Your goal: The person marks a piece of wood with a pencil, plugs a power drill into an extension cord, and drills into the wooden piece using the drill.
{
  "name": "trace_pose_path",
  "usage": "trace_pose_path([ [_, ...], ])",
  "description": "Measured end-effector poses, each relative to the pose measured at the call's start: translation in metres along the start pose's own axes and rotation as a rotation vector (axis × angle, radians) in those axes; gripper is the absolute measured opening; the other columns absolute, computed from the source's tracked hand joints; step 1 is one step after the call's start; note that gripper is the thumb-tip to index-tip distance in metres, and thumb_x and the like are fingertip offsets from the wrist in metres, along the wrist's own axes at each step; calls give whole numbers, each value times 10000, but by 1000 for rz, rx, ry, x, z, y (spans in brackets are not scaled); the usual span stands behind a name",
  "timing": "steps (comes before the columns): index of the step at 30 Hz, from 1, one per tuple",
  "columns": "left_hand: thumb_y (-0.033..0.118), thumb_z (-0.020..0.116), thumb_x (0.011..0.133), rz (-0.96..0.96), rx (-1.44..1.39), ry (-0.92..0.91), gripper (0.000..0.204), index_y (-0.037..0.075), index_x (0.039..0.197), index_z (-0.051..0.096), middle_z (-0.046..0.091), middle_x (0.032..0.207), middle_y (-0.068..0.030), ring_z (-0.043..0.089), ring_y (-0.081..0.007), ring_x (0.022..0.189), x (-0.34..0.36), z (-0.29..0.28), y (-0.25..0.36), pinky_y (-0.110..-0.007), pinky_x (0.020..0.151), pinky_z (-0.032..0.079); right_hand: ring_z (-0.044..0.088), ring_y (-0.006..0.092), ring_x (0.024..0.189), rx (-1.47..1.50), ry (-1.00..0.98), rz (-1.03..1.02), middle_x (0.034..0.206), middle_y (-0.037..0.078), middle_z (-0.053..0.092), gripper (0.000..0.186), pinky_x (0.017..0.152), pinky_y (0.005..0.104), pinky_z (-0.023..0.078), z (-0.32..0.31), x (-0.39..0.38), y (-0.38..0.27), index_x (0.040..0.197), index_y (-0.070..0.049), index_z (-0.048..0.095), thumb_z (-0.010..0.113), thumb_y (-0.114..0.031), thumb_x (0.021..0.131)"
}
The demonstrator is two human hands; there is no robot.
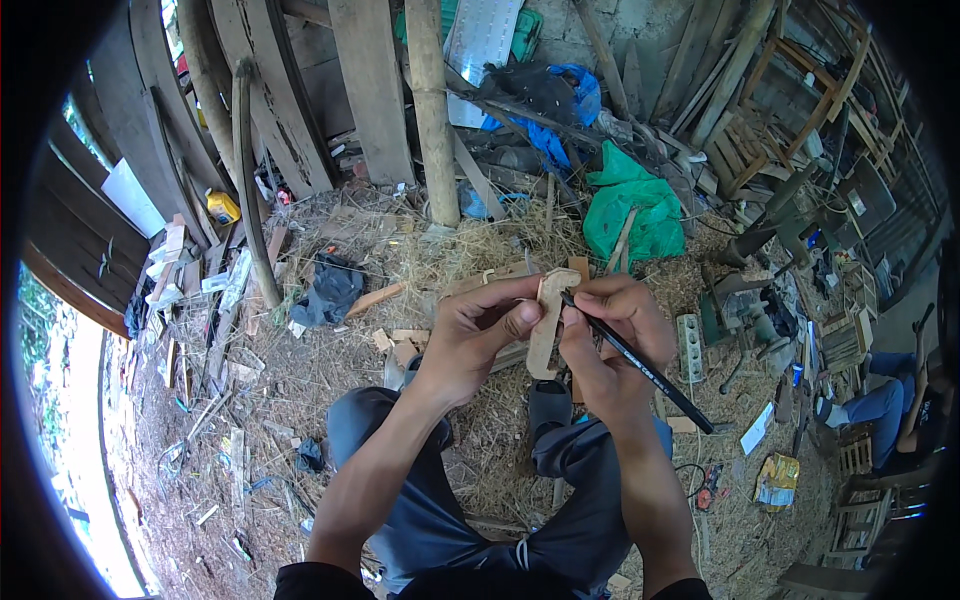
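In front of my knees, my left hand [462, 345] grips a small, pale carved piece of wood [543, 338] between thumb and fingers. The piece stands roughly upright, with a curved notch along its right side. My right hand [622, 335] pinches a slim black pencil [652, 376] that slants down to the right. Its upper end meets the wood near the notch; the exact tip is hidden by my fingers. Both hands are close together, above the litter-covered ground.
Wood offcuts [405, 340] and shavings lie around my feet. A black plastic bag [328, 290] is to the left, a green plastic sheet [635, 205] ahead. At right are a white power strip [690, 348] and a yellow packet [777, 481]. Another person [890, 405] sits at the far right.
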State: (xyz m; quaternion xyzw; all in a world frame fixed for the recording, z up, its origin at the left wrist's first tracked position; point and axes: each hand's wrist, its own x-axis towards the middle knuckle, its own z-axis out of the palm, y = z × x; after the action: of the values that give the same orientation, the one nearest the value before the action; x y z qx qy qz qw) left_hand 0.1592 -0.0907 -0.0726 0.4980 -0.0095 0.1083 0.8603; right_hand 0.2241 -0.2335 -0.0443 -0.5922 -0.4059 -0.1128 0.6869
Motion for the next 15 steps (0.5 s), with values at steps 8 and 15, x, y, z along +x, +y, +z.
trace_pose_path([
  [8, 117, 637, 887, 17, 35, 2, 334, -7, 1195, 595, 640, 1123, -102, 595, -147, 1029, 0, 1, 1, -298, 911, 486, 618, 109, 708, -12, 23, 15, 849, 130, 617, 156, 588, 228, 497, 2, 1, -1, 826, 25, 532, 651, 69, 735],
  [15, 115, 641, 884, 31, 61, -4, 330, -8, 1187, 601, 641, 1120, -94, 590, -140, 1023, 1, 1, 0, -295, 903, 487, 621, 110, 700, -43, 17, -2, 826, 124, 620, 163, 580, 231, 497, 0, 1, 0, 823, 14, 537, 666, 52, 731],
])
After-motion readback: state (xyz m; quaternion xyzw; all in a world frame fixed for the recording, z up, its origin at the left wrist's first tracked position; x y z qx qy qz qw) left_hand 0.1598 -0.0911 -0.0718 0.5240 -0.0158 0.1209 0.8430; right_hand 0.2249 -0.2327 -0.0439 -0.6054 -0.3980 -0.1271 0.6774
